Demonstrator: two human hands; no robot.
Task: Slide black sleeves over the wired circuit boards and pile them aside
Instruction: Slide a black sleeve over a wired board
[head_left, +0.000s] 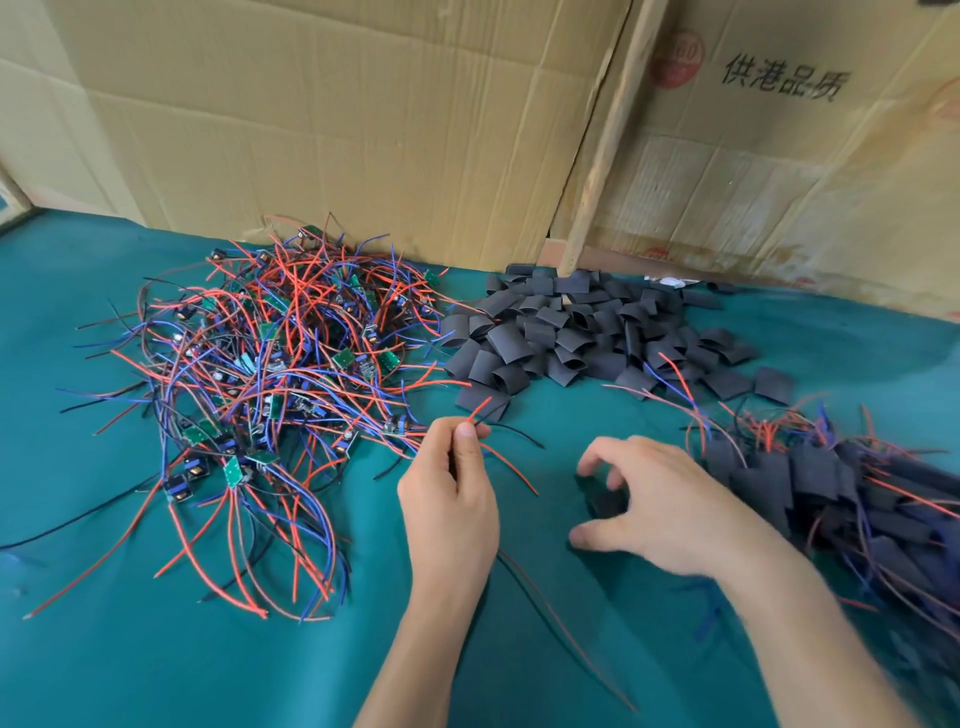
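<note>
A tangled heap of wired circuit boards (270, 374), small green boards with red, blue and black leads, lies at the left on the green cloth. Loose black sleeves (587, 332) are heaped at the back middle. Sleeved boards (841, 493) are piled at the right. My left hand (449, 499) pinches a bunch of red and black wires (511, 470) between thumb and fingers; any board on them is hidden in the palm. My right hand (660, 504) hovers with fingers spread and curved over a single black sleeve (605, 501) on the cloth, its fingertips near or touching it.
The green cloth (156, 665) covers the table. Flattened cardboard (363, 114) and a wooden slat (605, 140) stand as a wall along the back edge. Stray wires trail over the cloth near my forearms.
</note>
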